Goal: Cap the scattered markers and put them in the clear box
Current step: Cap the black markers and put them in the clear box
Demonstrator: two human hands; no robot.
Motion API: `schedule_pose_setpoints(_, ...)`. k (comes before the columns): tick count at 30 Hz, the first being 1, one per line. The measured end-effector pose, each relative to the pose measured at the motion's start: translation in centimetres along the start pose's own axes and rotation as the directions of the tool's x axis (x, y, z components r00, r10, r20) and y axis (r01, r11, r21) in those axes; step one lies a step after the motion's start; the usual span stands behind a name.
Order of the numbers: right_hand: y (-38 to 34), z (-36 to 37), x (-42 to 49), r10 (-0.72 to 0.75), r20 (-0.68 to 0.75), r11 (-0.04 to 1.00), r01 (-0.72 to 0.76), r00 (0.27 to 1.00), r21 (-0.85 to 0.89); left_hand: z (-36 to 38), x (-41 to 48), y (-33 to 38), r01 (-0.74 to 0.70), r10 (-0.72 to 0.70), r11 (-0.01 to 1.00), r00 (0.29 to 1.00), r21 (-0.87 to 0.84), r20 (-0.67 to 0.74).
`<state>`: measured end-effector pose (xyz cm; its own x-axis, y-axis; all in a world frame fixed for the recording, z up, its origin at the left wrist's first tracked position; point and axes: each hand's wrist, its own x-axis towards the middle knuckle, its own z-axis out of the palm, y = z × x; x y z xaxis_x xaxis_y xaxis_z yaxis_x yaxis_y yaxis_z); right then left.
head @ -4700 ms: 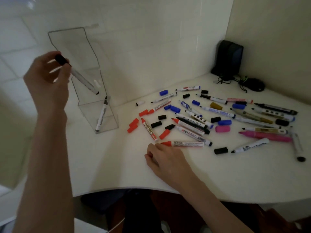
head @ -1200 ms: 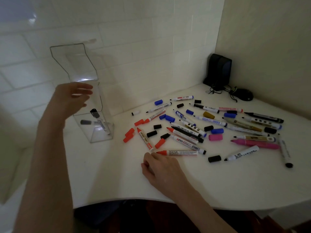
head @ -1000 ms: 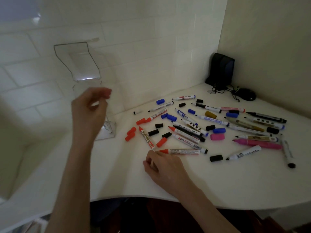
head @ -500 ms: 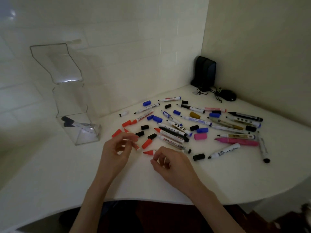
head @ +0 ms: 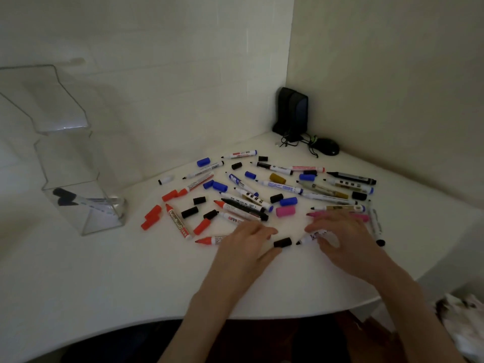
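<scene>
Left hand now beside black cap

On the white bench, both hands lie at the near edge of the scattered markers and loose caps. The left hand rests with its fingers relaxed, the thumb tip just beside a black cap. The right hand curls its fingers over the barrel of a white marker, whose bare black tip points at that cap. Far left stands the clear box, with capped markers lying inside.
</scene>
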<state>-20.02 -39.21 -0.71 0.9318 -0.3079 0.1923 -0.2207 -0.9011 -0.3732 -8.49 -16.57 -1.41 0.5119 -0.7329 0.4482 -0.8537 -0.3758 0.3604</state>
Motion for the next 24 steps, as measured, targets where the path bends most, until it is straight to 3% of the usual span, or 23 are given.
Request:
schedule_pose_setpoints(6,1.0,1.7,-0.5,-0.060,-0.106,0.998,0.062,0.993,0.015,3.0,1.4,1.1,0.030,-0.035,0.996,0.997,0.080,0.063)
schedule_pose_setpoints(10,0.8,1.6,-0.9,-0.064,-0.213,0.988,0.091,0.975,0.122,2.2,0.7,0.5,0.084,-0.077,0.992,0.994,-0.091,0.073)
schedule_pose_setpoints(15,-0.8,1.3,-0.9,-0.130,-0.231,0.971,0.171,0.964,0.165,0.7,-0.5,-0.2,0.158,-0.150,0.962,0.987,-0.225,0.052)
schedule_pose_setpoints(24,-3.9,2.5,-0.2,-0.180,-0.227,0.978,0.200,0.957,0.067,-0.4,-1.6,-1.5,0.163,-0.165,0.948,0.986,-0.272,0.013)
